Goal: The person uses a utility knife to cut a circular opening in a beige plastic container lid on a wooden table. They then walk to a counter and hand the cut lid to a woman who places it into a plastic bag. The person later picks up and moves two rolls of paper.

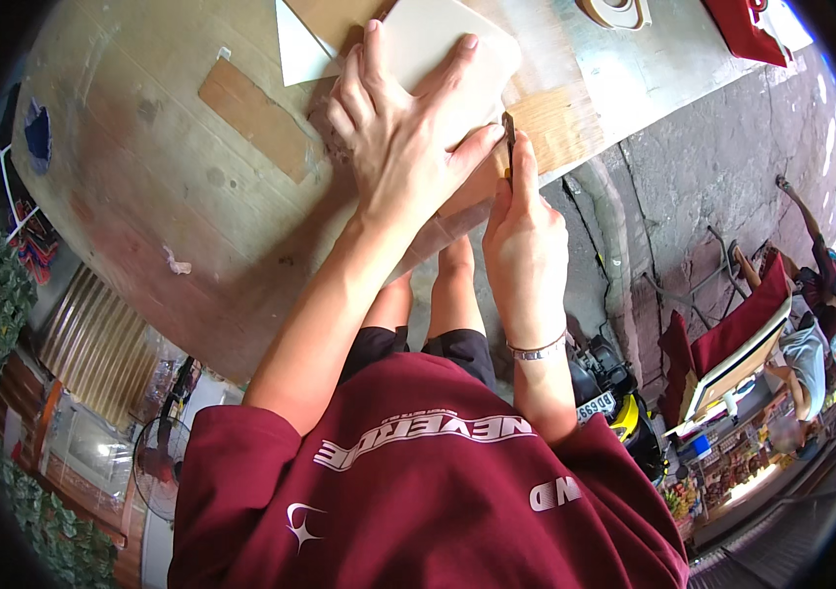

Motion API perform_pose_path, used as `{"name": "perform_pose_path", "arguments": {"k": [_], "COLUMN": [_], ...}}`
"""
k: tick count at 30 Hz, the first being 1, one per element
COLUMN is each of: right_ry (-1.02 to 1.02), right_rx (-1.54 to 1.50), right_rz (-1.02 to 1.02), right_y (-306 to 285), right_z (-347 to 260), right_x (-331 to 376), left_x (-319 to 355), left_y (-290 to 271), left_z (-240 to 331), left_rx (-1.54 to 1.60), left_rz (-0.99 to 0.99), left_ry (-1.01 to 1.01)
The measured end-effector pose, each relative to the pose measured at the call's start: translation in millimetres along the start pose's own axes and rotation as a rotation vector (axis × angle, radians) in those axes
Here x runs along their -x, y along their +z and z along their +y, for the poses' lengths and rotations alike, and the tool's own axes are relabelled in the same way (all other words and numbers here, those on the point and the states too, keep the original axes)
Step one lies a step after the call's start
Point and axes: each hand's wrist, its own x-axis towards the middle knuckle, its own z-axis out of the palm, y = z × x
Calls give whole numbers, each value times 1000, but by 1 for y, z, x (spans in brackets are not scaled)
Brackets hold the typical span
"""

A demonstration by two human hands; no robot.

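My left hand lies with its fingers spread on a pale cream, round-cornered slab, pressing it near the table's edge. Its thumb points toward the slab's right side. In my right hand is a slim dark cutter knife, held upright with the forefinger along it. The knife's far end is beside the slab's right edge, close to my left thumb. A brown sheet shows beneath the left hand, at the table edge. What the blade touches is too small to tell.
On the worn table are a tan strip, a white sheet and a cream piece with an opening. A red object sits at the far right corner. Beyond the edge are a motorcycle and people near a red seat.
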Motion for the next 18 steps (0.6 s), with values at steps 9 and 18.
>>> {"name": "perform_pose_path", "arguments": {"k": [9,18], "right_ry": [-63,28], "right_rx": [-123,-203], "right_rz": [82,-3], "right_y": [3,-47], "right_z": [13,37], "right_x": [10,-9], "left_x": [-7,4], "left_y": [4,-23], "left_z": [0,-5], "left_rx": [-26,148], "left_rz": [24,22], "left_ry": [5,-116]}}
